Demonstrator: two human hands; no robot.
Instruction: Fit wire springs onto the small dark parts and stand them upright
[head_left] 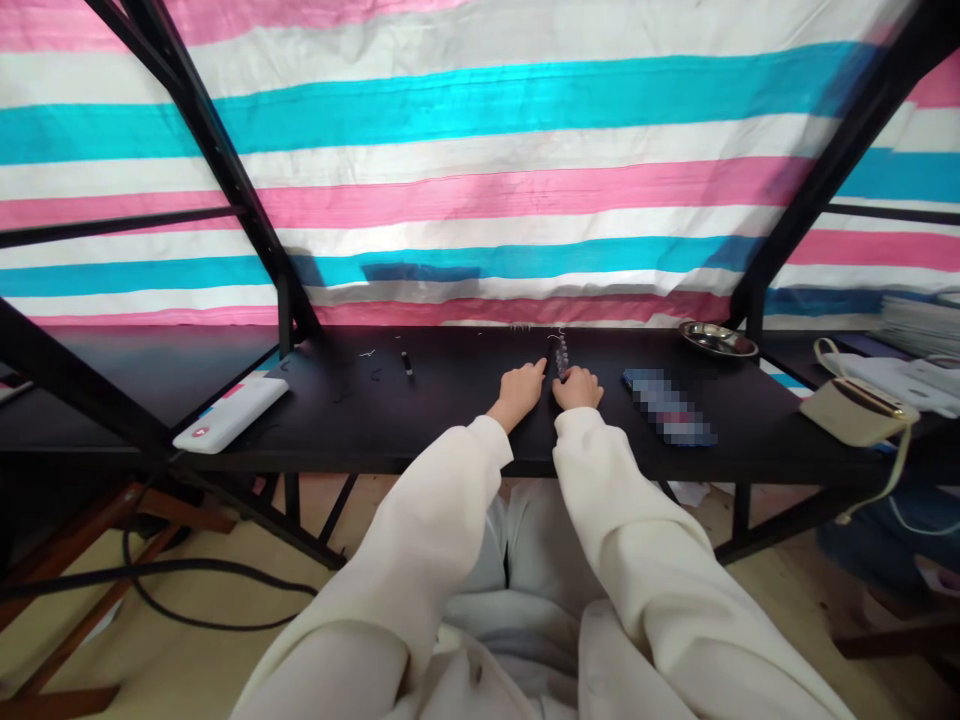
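Observation:
Near the middle of the black table, my left hand (520,393) rests with most fingers curled and the index finger pointing forward. Whatever may be under its fingertips is too small to make out. Close on its right, my right hand (577,387) is closed over the near end of a strand of clear, purplish beads (563,352). The strand runs away from me along the tabletop, and its near end is hidden by the fingers. A thin dark strip (550,350) lies between the fingertips and the beads, hard to see against the black surface.
A white power bank (231,414) and a small black-and-white cylinder (406,364) lie left. To the right are a blurred phone (667,408), a round metal dish (718,339) and a cream pouch (859,410) with a cord. Black frame posts (259,215) flank the striped sheet.

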